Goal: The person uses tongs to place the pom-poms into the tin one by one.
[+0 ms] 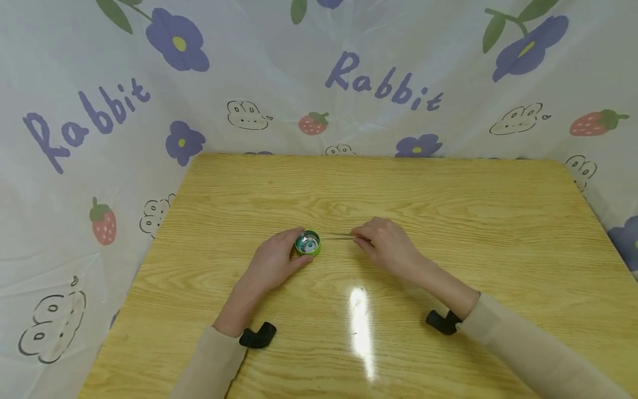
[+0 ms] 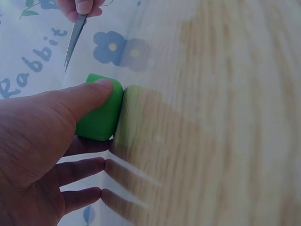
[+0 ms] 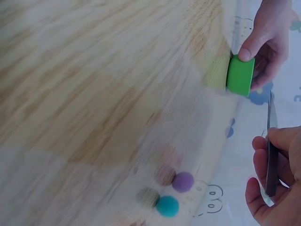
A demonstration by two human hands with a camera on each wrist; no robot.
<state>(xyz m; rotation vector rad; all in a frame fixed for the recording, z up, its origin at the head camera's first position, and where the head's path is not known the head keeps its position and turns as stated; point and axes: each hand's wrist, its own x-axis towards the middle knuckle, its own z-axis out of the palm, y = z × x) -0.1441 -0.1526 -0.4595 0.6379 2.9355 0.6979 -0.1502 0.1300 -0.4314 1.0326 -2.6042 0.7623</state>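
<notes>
Cup [image 3: 240,76] stands on the worktop [image 1: 448,210], pinched by my left grip [image 1: 271,260], likely for steadiness; my right grip [image 1: 391,246] pinches tweezers [image 2: 75,37], tips towards it.

On the table [image 1: 478,205], a cup [image 2: 100,117] is held from the left by the left hand [image 1: 273,257]; to its right, tweezers [image 3: 272,165] are held by the right hand [image 1: 394,250]. Two balls [image 3: 183,182] are set near the right hand. Behind, a backdrop [image 1: 279,66] is hung.
</notes>
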